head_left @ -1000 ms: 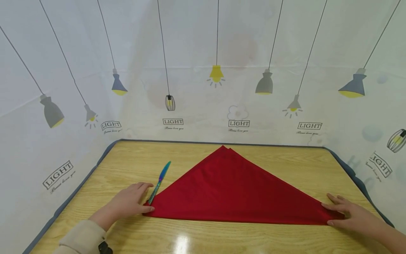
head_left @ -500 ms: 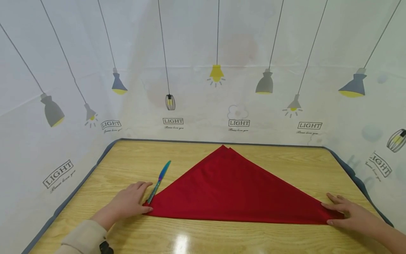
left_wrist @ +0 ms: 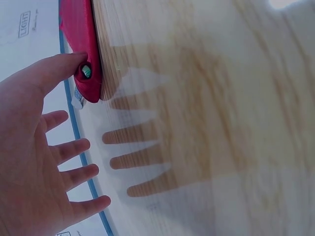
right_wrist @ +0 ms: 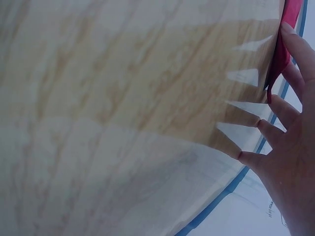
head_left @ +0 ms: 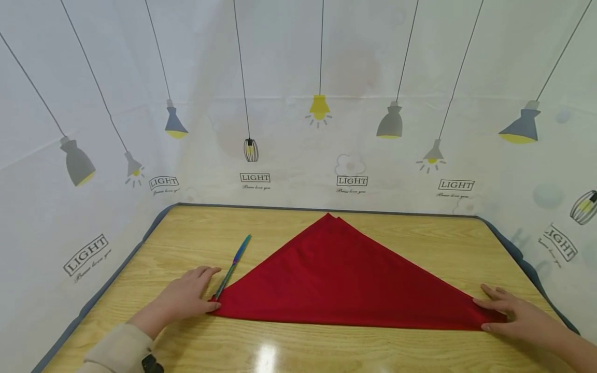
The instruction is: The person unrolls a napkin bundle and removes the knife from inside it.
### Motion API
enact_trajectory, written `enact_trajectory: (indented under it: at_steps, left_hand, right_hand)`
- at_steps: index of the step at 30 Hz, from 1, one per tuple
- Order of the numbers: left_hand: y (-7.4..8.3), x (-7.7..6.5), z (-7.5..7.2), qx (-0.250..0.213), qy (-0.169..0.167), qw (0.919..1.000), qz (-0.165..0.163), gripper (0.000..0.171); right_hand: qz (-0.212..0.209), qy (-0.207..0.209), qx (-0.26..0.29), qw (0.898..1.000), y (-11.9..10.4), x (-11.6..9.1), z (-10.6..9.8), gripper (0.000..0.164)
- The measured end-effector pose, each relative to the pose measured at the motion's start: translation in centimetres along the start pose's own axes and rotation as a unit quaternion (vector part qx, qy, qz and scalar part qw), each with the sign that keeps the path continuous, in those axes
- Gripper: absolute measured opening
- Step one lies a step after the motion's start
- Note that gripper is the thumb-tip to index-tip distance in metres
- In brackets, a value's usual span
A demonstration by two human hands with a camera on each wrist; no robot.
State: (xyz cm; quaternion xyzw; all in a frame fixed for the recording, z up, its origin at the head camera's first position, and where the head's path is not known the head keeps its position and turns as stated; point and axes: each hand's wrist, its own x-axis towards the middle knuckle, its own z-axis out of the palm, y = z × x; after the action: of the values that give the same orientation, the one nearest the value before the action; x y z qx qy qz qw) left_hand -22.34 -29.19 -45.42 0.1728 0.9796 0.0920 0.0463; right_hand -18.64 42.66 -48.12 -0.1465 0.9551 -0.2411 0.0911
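Observation:
A red cloth lies folded into a wide triangle, its peak pointing away and its long edge nearest me. By its left corner lies a slim blue-green knife, blade end pointing away; its near end meets the cloth. In the left wrist view a small green end shows inside the cloth's corner. My left hand rests its thumb on that corner, other fingers spread beside the knife. At the right corner, my right hand touches the cloth with thumb and fingers spread around the tip.
The wooden table has a dark blue edging along its back and sides. A white curtain printed with lamps encloses it on three sides. Light glares off the tabletop near the front.
My left thumb has slid slightly left along the cloth's left corner, and the knife's near end has shifted a little left. The right hand stays in place.

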Motion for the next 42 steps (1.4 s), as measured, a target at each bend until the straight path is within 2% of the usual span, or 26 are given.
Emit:
enact_trajectory:
  at_steps: [7, 15, 25, 32, 42]
  left_hand:
    - [0.0, -0.3, -0.2, -0.007, 0.011, 0.9999, -0.002, 0.082]
    - [-0.1, -0.4, -0.5, -0.024, -0.007, 0.9994, -0.022, 0.080]
    - [-0.7, -0.7, -0.9, -0.038, -0.003, 0.9988, -0.029, 0.081]
    - [-1.1, -1.1, -1.6, -0.033, 0.002, 0.9993, -0.017, 0.081]
    - [-1.5, -1.4, -1.9, -0.040, -0.004, 0.9990, -0.018, 0.087]
  right_hand:
    - [-0.005, 0.009, -0.005, 1.000, 0.1, -0.1, 0.1, 0.060]
    - [-0.004, 0.009, -0.005, 1.000, -0.2, -0.1, 0.0, 0.059]
    - [0.000, 0.007, -0.004, 1.000, 0.0, -0.1, 0.1, 0.061]
    - [0.002, 0.005, 0.001, 1.000, 0.2, -0.1, 0.2, 0.063]
    - [-0.004, 0.010, 0.007, 1.000, 0.2, -0.1, 0.3, 0.062]
